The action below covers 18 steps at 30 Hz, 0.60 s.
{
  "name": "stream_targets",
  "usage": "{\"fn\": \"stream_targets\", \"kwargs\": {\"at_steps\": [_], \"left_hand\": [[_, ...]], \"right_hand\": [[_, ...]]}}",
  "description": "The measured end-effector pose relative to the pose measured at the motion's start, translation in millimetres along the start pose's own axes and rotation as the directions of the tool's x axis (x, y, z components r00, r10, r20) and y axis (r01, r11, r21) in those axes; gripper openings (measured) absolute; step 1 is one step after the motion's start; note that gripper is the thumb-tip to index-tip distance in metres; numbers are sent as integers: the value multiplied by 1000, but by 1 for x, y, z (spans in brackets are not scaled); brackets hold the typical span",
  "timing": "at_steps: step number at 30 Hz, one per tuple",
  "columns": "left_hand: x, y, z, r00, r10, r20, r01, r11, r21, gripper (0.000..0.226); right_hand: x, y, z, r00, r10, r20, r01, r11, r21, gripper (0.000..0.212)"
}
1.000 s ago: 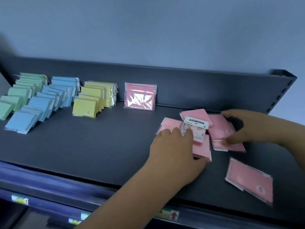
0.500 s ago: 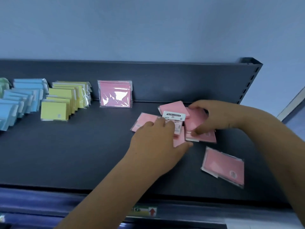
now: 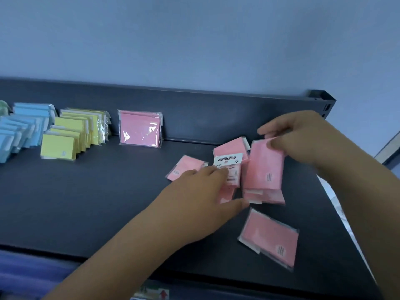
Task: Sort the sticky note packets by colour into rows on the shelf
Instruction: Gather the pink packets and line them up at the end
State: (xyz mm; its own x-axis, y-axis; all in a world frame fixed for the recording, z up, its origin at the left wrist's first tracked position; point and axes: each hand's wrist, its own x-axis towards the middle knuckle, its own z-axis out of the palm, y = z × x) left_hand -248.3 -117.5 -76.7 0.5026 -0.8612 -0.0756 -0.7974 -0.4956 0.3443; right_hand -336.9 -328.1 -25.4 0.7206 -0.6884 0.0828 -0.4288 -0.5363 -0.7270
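The right hand pinched one pink packet by its upper edge, likely to separate it. The left hand, fingers extended, pressed the loose pink pile beside it, likely as a steadying measure. The pink row stood beyond the left hand.

Blue-grey wall, slotted upright at right, red-arrow label below
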Motion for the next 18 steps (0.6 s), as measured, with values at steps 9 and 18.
{"fn": "stream_targets", "kwargs": {"at_steps": [9, 18], "left_hand": [[-4, -25, -34, 983, -99, -157, -81, 530, -844, 16], [-15, -116, -71, 943, -258, -209, -192, 88, -977, 10]], "right_hand": [[-42, -68, 31, 920, -167, -355, 300, 882, 363, 40], [-39, -120, 108, 992, 102, -71, -22, 707, 707, 22]]}}
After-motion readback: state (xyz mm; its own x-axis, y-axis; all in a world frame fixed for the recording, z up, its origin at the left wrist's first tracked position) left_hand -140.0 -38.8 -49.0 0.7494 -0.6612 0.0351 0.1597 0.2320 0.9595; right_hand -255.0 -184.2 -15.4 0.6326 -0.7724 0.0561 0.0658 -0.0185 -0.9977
